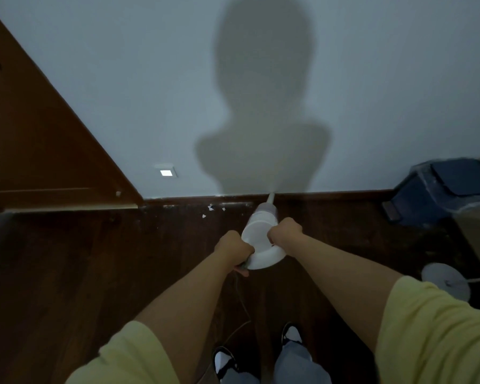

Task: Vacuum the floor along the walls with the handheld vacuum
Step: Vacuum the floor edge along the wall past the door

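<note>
I stand facing the white wall (122,92), my own shadow (263,106) cast large across it. Both my arms reach down and forward to the handheld vacuum (261,236), a white body that narrows toward the wall. My left hand (233,248) is curled tight around the rear of it, at the lower left of the wide end, and something dark, perhaps the handle or the start of the cord, shows under my knuckles; I cannot tell which in this dim light. My right hand (286,230) is clenched on the right flank of the body, fingers wrapped over its edge. The slim nozzle (270,198) points away from me and its tip meets the dark skirting board (330,196) right where the wall comes down to the floor (94,273).

A thin cord (240,306) trails from beneath my left hand back across the dark wooden floor toward my shoes (225,361). A few white flecks (211,208) lie on the floor just left of the nozzle, close to the skirting. A brown wooden door (39,148) fills the left edge of the wall. At the right end of the wall sits a dark blue bin (438,189), and nearer me a round white base (446,281) rests on the floor.
</note>
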A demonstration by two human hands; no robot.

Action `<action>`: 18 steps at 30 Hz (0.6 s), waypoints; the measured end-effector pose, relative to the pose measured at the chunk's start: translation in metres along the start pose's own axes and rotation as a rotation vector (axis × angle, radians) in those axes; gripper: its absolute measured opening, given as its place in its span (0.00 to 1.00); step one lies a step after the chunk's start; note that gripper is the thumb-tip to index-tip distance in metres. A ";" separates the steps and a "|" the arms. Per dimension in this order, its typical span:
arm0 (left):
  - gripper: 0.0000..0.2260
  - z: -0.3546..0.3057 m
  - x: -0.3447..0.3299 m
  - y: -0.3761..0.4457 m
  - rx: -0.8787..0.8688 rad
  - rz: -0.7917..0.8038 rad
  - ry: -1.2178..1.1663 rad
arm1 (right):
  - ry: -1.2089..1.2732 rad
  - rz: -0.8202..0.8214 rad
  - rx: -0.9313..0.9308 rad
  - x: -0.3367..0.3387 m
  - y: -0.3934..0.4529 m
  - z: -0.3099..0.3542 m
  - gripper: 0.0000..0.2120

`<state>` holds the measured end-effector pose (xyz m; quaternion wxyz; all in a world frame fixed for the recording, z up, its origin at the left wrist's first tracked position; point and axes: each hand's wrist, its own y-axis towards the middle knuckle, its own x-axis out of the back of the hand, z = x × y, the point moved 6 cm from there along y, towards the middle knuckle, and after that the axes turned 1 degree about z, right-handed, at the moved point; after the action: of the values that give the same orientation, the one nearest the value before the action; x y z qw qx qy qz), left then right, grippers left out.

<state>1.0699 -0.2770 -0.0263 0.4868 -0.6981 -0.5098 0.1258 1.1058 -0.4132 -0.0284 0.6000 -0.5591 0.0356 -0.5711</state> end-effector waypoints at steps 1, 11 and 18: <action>0.18 0.001 0.001 -0.001 0.002 -0.001 0.000 | -0.002 -0.002 0.000 -0.001 -0.001 0.001 0.19; 0.19 0.009 0.008 -0.005 0.011 -0.003 -0.024 | -0.007 0.007 0.014 -0.008 -0.007 0.008 0.19; 0.18 0.016 0.016 -0.006 0.010 -0.015 -0.037 | -0.029 0.019 0.033 -0.015 -0.012 0.015 0.19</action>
<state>1.0625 -0.2551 -0.0243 0.4819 -0.6893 -0.5232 0.1375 1.1031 -0.3900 -0.0234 0.6151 -0.5570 0.0225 -0.5575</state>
